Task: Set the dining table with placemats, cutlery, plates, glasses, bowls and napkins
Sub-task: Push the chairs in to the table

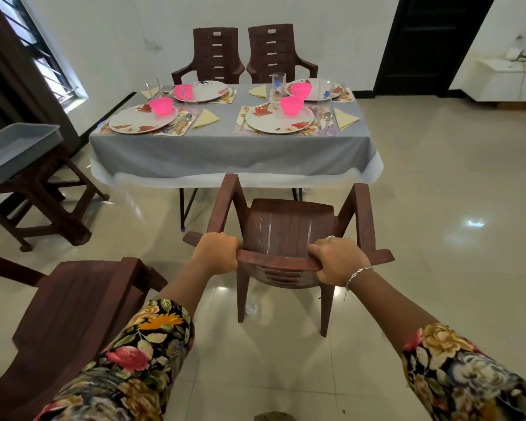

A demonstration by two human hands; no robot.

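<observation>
- Left hand (pixel 217 253) and right hand (pixel 337 261) each grip the top rail (pixel 278 263) of a brown plastic chair (pixel 286 226). The fingers curl over the rail with knuckles up, one hand near each end. Both forearms reach forward and down, and a bracelet (pixel 357 273) sits on the right wrist.
- The step looks to be bringing this chair to the near side of the bench (pixel 225 123). It stands on the floor (pixel 437 208) a little short of the hanging cloth (pixel 225 159), seat facing the bench, roughly in line with the near right plate (pixel 278 121).
- To do it well, push evenly with both hands so the chair runs straight. Stop before the armrests catch the cloth and drag the settings.
- Four places on the bench look laid. Each placemat (pixel 243 123) carries a plate with a pink bowl (pixel 291 105), and cutlery (pixel 327 118) and a yellow napkin (pixel 345 118) lie beside it. A glass (pixel 278 83) stands farther back.
- Two more chairs (pixel 217 53) stand at the far side.
</observation>
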